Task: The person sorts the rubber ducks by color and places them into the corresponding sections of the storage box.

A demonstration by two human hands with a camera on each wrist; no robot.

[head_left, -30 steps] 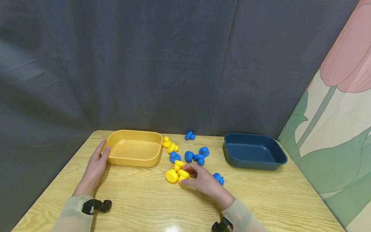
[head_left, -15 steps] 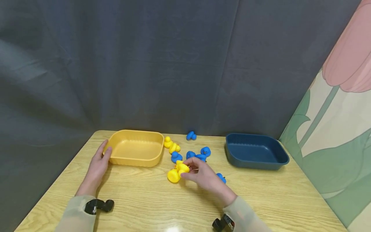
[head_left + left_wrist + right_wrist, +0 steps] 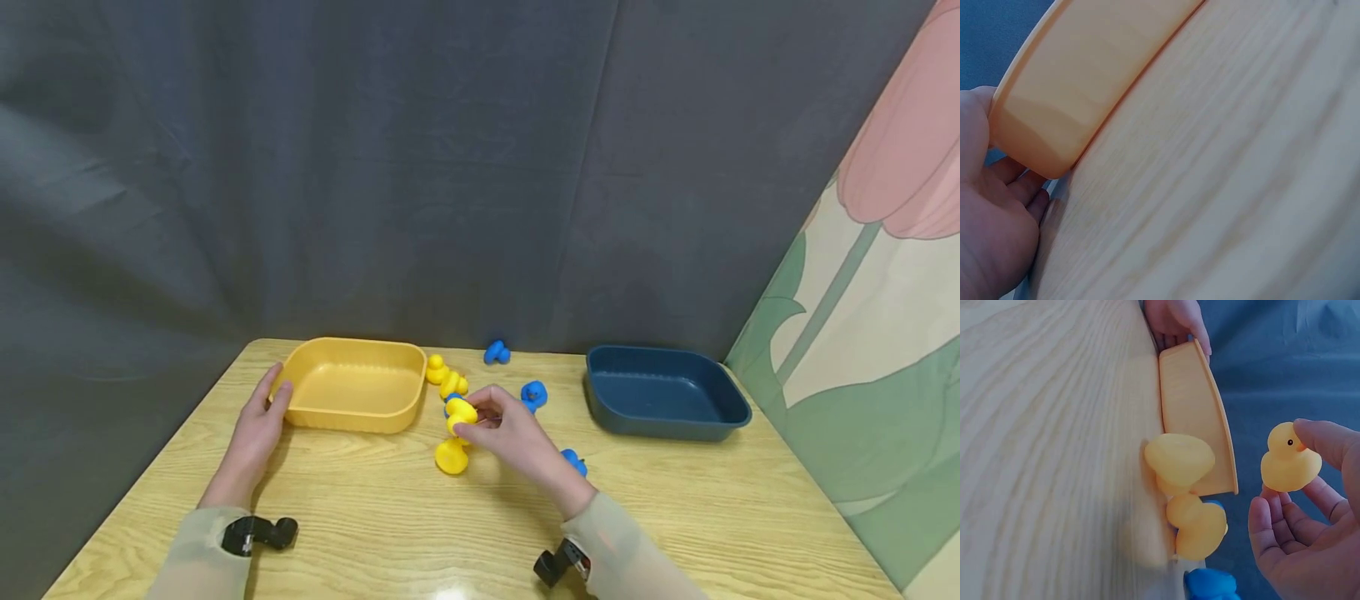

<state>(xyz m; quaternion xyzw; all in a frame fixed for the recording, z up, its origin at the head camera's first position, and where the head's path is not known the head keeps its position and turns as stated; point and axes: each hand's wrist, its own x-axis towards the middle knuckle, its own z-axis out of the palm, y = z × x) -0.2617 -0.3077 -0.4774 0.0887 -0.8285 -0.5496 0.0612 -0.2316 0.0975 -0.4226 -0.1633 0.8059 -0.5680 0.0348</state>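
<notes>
My right hand point(image 3: 510, 429) pinches a yellow rubber duck point(image 3: 1289, 459) between thumb and fingers, lifted off the table. Below it in the head view lies another yellow duck point(image 3: 452, 457) with its flat base showing; the right wrist view has two yellow ducks there, one tipped over point(image 3: 1179, 456) and one beside it point(image 3: 1197, 528). At the left end of the yellow tray point(image 3: 352, 421), my left hand point(image 3: 255, 425) grips the tray wall, thumb at the rim and fingers round the outside. In the left wrist view some fingers are hidden behind the tray wall point(image 3: 1047, 134).
Two yellow ducks point(image 3: 453, 384) lie by the tray's right side. Several blue ducks point(image 3: 533, 394) are scattered mid-table, one point(image 3: 497, 352) near the back edge, another point(image 3: 573, 462) behind my right wrist. A dark blue tray point(image 3: 667, 425) stands at right. A grey curtain point(image 3: 420, 167) hangs behind.
My right hand has picked up a yellow duck from the cluster, raising it and moving slightly left and away from me. The left hand stays on the yellow tray.
</notes>
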